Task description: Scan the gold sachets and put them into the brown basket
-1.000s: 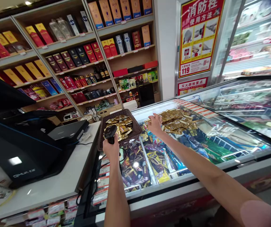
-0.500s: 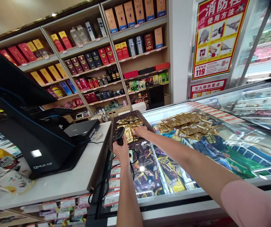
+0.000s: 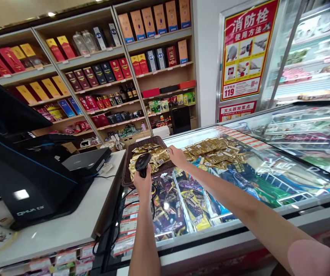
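Note:
My left hand (image 3: 143, 182) is wrapped round the handle of a black barcode scanner (image 3: 143, 162), whose head is over the basket. My right hand (image 3: 177, 156) pinches the right end of a gold foil packet (image 3: 161, 156) above the basket's right side. The brown woven basket (image 3: 127, 177) holds several more gold packets (image 3: 145, 148) and rests on the freezer's glass top. More gold packets (image 3: 211, 147) lie spread on the glass to the right of my right hand.
A black checkout terminal (image 3: 38, 172) stands on the white counter (image 3: 75, 226) at left. The scanner's black cable (image 3: 118, 214) loops along the freezer edge. Under the glass lid lie ice cream packs (image 3: 195, 209). Shelves with boxed bottles (image 3: 96, 74) line the back wall.
My right hand has drawn back from among the packets and now lifts a gold one at the basket's right side. My left hand still holds the scanner. The view has shifted right.

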`<state>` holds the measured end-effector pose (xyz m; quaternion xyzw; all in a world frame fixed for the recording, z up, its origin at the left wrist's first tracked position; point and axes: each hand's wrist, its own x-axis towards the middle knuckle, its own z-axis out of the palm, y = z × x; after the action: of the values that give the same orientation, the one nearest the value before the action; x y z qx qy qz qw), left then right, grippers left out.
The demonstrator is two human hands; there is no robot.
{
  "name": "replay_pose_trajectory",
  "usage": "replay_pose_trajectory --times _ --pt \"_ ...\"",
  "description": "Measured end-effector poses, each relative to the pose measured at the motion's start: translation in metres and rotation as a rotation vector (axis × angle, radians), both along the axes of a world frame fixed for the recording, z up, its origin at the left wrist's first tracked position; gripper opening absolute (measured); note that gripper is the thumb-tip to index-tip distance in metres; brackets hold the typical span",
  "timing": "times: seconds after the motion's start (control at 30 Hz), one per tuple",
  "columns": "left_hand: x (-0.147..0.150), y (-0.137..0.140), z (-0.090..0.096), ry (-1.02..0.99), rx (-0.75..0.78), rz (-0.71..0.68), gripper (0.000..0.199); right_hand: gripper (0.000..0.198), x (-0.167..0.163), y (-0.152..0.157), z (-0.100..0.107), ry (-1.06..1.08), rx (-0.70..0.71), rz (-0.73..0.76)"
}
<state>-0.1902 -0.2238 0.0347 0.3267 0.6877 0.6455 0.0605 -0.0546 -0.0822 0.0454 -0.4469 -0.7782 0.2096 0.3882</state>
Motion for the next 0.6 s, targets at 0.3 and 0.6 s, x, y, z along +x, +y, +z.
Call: replay_pose_trajectory --times 0.3,0.6 --pt "0.023 0.001 0.003 -0.161 -0.024 -0.313 0.051 0.014 0.090 0.009 -0.042 1.074 -0.526 0.049" --pt "0.050 -0.006 0.002 -0.098 -0.209 -0.679 0.050 0.029 0.117 0.005 -0.076 0.841 -0.332 -0.266"
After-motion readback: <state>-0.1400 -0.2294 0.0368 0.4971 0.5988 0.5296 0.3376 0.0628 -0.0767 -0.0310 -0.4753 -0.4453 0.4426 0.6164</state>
